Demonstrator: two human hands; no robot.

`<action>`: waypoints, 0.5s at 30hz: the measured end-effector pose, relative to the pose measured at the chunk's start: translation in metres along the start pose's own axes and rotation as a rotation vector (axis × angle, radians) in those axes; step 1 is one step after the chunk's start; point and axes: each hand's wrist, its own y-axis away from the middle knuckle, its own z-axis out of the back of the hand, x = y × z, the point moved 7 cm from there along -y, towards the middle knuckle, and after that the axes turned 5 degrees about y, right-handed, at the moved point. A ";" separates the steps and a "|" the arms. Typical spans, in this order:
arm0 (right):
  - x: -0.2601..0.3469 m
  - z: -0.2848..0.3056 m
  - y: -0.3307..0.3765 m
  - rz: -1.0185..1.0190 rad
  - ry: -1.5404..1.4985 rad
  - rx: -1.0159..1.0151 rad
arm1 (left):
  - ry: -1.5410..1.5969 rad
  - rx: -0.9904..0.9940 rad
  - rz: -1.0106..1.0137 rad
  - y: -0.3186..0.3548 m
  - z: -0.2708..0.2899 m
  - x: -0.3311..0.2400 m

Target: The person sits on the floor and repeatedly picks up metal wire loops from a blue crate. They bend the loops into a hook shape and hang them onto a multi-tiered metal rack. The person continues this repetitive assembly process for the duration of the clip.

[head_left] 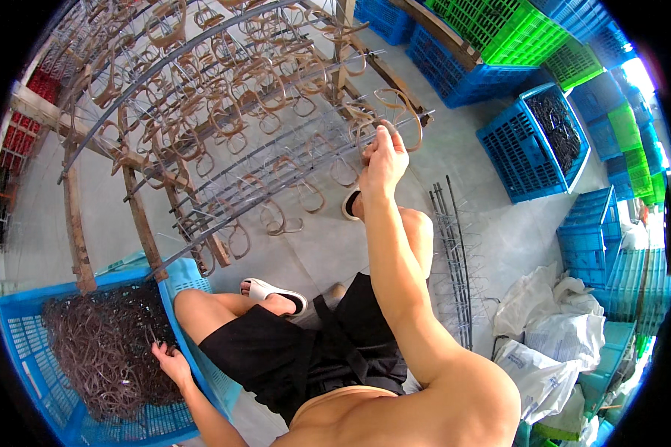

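Observation:
My right hand (pixel 385 158) is stretched out to the near right end of a rack, its fingers closed on a brown eyeglass frame (pixel 414 127) beside the end of a grey rod. Many similar brown looped frames (pixel 265 74) hang from wire hooks along the rods. At lower left, my left hand (pixel 173 365) reaches over the side of a blue crate (pixel 22 335). Its fingers are pinched at the edge of a tangled heap of dark brown frames (pixel 104 350); what they hold is too small to make out.
Wooden posts (pixel 142 223) support the rack. On the floor to my right lie several dark rods with thin wires (pixel 451 261) and white plastic bags (pixel 552 343). A blue crate of black pieces (pixel 511 164) stands farther right, near stacked blue and green crates (pixel 499 33).

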 end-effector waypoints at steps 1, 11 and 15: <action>0.000 -0.001 0.000 -0.027 -0.028 0.019 | -0.005 -0.004 -0.007 0.001 0.000 -0.002; 0.002 -0.012 0.001 -0.114 0.050 0.120 | -0.317 0.090 0.227 0.003 0.004 -0.005; 0.001 -0.013 -0.001 -0.044 0.166 0.138 | -0.330 0.088 0.167 -0.004 0.006 0.017</action>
